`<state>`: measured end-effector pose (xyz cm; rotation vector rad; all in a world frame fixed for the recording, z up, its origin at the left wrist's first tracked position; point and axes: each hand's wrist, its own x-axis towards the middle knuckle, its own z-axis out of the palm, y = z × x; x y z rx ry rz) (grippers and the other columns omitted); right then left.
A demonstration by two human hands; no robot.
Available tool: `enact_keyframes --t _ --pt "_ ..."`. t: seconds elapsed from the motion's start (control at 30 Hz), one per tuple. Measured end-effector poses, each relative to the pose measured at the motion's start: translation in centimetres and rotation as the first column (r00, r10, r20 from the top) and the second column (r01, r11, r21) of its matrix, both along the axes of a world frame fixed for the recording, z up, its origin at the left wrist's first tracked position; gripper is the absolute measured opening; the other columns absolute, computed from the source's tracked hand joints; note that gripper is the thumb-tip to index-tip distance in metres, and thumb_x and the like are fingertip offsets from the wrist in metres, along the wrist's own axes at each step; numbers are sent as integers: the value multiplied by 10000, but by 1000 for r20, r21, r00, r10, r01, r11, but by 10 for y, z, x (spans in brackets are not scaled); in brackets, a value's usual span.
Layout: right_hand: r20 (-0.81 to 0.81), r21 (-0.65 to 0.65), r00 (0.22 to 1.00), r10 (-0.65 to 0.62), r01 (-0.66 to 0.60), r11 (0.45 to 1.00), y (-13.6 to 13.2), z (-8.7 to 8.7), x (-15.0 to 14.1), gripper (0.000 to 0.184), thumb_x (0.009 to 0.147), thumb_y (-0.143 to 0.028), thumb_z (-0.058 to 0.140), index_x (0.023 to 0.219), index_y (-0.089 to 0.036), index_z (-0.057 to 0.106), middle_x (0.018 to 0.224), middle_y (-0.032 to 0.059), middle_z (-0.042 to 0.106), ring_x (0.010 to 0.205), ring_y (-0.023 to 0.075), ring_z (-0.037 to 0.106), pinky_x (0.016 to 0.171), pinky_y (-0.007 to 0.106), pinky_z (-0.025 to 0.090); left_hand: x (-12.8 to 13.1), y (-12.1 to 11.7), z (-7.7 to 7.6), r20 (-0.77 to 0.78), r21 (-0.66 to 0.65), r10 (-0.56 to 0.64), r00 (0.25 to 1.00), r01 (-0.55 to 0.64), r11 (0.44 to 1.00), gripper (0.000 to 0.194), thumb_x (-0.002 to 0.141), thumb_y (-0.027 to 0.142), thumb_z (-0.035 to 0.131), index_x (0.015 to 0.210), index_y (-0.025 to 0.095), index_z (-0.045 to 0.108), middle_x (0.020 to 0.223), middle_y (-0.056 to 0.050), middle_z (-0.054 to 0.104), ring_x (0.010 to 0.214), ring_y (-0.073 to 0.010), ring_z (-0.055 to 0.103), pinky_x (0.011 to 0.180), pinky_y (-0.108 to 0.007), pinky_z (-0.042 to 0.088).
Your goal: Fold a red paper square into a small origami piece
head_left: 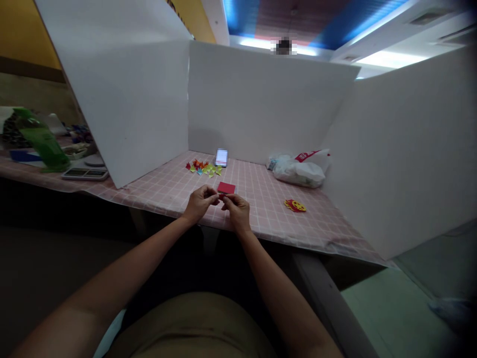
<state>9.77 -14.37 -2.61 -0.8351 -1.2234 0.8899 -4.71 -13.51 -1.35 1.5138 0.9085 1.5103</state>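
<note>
My left hand (202, 203) and my right hand (237, 210) meet over the near edge of the table. Between their fingertips they pinch a small piece of red paper (221, 197); its folds are too small to make out. Just beyond my fingers lies a stack of red paper squares (226, 187) on the checked cloth. Farther back sits a cluster of small folded paper pieces (201, 167) in red, orange, yellow-green and blue.
A lit phone (221, 157) leans upright behind the folded pieces. White plastic bags (300, 169) lie at the back right, and red and yellow cutouts (295, 206) nearer. White panels (261, 104) enclose the table. Outside the left panel are a green bottle (42, 141) and a scale (85, 173).
</note>
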Motion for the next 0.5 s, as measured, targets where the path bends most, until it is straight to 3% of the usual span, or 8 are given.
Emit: enact_keyframes --t 0.5 --pt "23 -82 1000 -14 15 997 4 -9 0 267 733 -426 707 816 -173 726 620 -14 641 519 123 548 482 241 451 4 5 -11 46 12 -10 999 9 1000 244 721 321 774 764 165 592 696 15 653 671 -151 686 696 -292 556"
